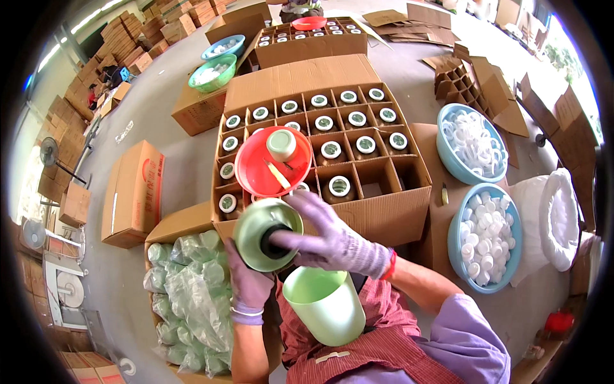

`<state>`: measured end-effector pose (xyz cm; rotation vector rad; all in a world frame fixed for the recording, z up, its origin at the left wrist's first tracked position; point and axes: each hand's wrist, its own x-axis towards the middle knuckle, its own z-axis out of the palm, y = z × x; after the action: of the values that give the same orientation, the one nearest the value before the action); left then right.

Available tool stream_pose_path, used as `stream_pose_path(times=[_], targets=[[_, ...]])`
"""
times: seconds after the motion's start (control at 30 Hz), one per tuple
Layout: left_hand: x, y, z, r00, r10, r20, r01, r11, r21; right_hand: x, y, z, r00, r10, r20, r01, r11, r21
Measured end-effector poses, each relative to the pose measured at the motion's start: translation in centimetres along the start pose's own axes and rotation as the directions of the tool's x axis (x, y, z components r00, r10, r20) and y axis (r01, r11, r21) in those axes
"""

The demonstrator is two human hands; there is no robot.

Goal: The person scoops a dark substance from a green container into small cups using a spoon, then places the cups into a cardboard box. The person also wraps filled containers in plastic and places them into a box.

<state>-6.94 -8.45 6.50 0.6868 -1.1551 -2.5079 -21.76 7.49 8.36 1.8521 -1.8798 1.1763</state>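
My gloved left hand [251, 285] is closed around a round pale green flask part [246, 246], which has a wide rim and a dark centre opening with a black ring [276, 242]. At that ring, a finger or thumb of my gloved right hand [326, 240] touches it, while the other fingers spread apart near the rim. Below, a pale green open-topped cylinder [326, 310] rests tilted against my lap. In front sits a red bowl [249, 163] on a divided carton [377, 217], holding a green cap [281, 144] and a yellow-handled tool [279, 174].
White-capped bottles [330, 150] fill many carton cells. To the left, a box holds plastic-wrapped green parts [198, 288]. On the right stand blue basins with white rings [473, 144] and white caps [487, 233], beside a white sack [543, 224]. A closed carton [131, 192] stands farther left.
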Motion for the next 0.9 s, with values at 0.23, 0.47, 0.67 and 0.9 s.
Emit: stream_pose_path(times=[0.23, 0.47, 0.67, 0.9], targets=[[-0.2, -1.8, 2.2, 0.877, 0.409, 0.252, -0.481, 0.736, 0.477, 1.5, 0.6, 0.0, 0.941, 0.338, 0.015, -0.308, 0.839, 0.449], [0.4, -4.6, 0.9, 0.813, 0.5, 0.299, -0.51, 0.362, 0.78, 0.0, 0.7, 0.6, 0.983, 0.151, -0.103, -0.119, 0.957, 0.266], [0.8, -3.4, 1.7, 0.701, 0.379, 0.604, -0.695, 0.176, 0.697, -2.6, 2.9, 2.0, 0.924, 0.371, 0.094, -0.366, 0.786, 0.498], [2.1, -2.9, 3.0, 0.534, 0.069, 0.842, -0.759, -0.4, 0.514, -6.3, 8.4, -3.0, 0.896, 0.411, 0.168, -0.424, 0.904, 0.052]])
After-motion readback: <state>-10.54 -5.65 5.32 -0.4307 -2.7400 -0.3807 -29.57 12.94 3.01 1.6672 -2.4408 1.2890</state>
